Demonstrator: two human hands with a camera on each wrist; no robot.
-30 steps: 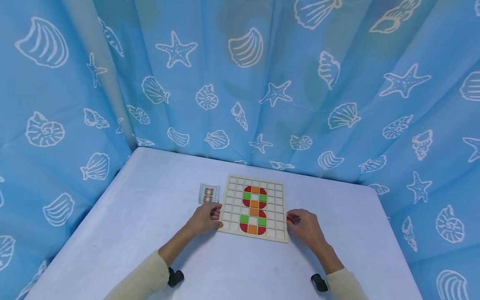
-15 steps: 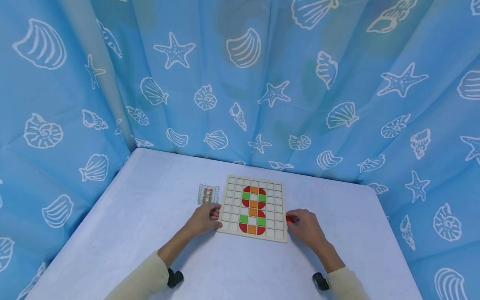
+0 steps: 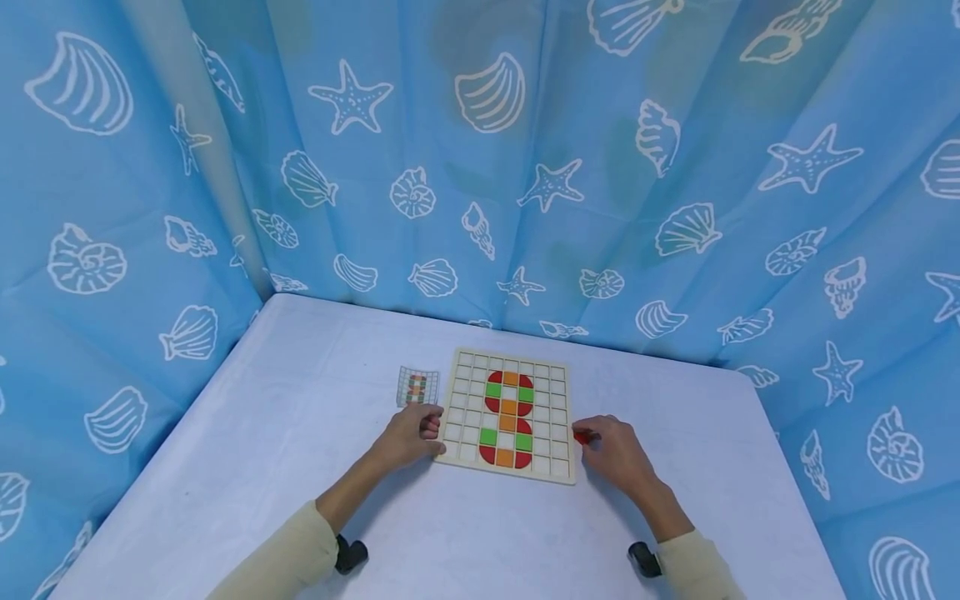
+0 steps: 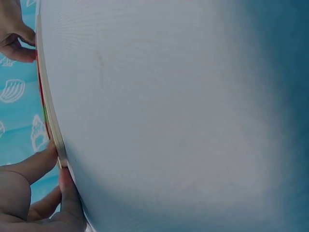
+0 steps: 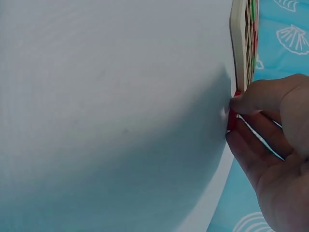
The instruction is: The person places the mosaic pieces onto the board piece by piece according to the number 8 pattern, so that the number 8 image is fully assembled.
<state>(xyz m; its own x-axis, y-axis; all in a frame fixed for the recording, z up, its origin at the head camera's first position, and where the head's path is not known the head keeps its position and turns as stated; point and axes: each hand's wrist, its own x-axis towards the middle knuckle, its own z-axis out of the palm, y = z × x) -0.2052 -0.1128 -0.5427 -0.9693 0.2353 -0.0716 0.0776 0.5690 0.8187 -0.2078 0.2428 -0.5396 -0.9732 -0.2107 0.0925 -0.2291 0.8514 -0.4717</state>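
Note:
A square wooden grid board (image 3: pixel 551 417) lies on the table with red, orange and green tiles (image 3: pixel 508 408) set in a figure-8-like pattern, with one cell at its middle left showing pale. At the board's left edge, my left hand (image 3: pixel 408 435) grips the rim near the front corner, thumb and fingers on either side of it in the left wrist view. Just off the right edge, my right hand (image 3: pixel 621 454) pinches a small red tile (image 3: pixel 582 436) between thumb and fingers. Seen from the right wrist, that red tile (image 5: pixel 232 119) is close to the board's side, mostly covered by fingertips.
A small transparent gridded card (image 3: pixel 417 387) with a similar coloured pattern lies left of the board, partly behind the left hand. White cloth covers the table (image 3: pixel 480 542). A blue shell-print curtain (image 3: pixel 480 167) hangs behind the table's back edge and along its sides.
The red tile in my right hand has turned, so more of its red face shows. The left hand stays on the board, and the board's tiles look the same.

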